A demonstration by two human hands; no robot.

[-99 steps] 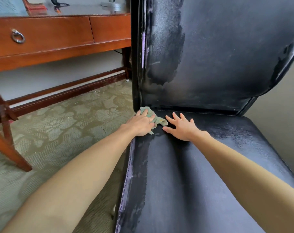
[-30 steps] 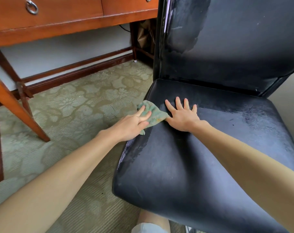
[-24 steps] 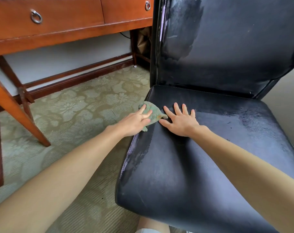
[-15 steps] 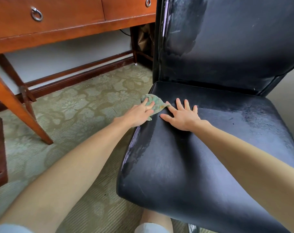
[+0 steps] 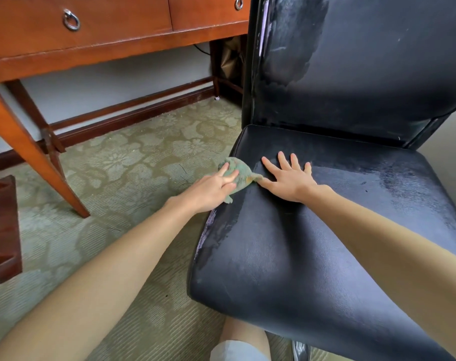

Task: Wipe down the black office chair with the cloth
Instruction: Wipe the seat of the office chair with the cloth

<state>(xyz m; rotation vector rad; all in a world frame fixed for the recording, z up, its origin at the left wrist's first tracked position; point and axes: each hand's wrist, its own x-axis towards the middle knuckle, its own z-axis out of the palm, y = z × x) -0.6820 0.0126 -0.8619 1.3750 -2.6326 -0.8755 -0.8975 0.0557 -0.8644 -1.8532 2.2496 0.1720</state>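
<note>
The black office chair fills the right half of the view, its worn seat streaked with damp marks and its backrest rising at the top right. A small green cloth lies on the seat's left edge. My left hand presses on the cloth with straight fingers. My right hand lies flat on the seat just right of the cloth, fingers spread, its thumb touching the cloth's corner.
A wooden desk with ring-pull drawers stands at the upper left, one slanted leg reaching the patterned carpet. A dark wooden piece sits at the left edge. My knee shows below the seat's front.
My left hand has slid the cloth back along the seat's left edge from the rear corner, then worked it slightly to and fro. The right hand stays flat beside it.
</note>
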